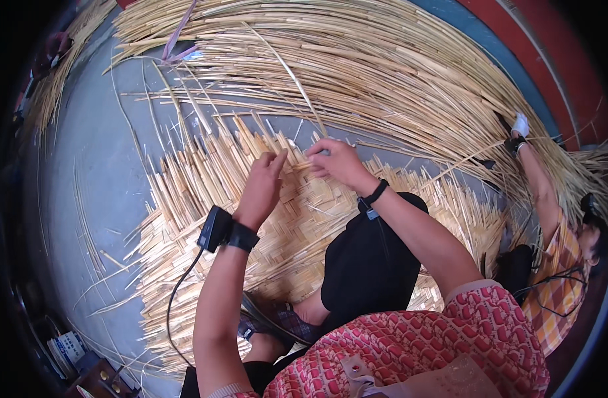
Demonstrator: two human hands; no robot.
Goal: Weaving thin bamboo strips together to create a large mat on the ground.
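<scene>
A woven mat of split reeds (pixel 284 225) lies under me, its loose strip ends fanning out along the far edge. My left hand (pixel 263 182) is over the mat's far part, fingers bent and closed around a reed strip. Just to its right, my right hand (pixel 340 162) hovers over the weave with its thumb and fingers apart, close to the strip ends. A long pale reed (pixel 287 69) slants from the far pile down to my right hand. My fingertips partly hide the strips between the hands.
A big pile of long reeds (pixel 357 60) spans the far side, with a purple tie (pixel 179 33) at its left. On the right, a co-worker in a checked shirt (pixel 559 285) reaches a gloved hand (pixel 520 125) to the reeds. Loose strips litter the grey floor (pixel 95 166).
</scene>
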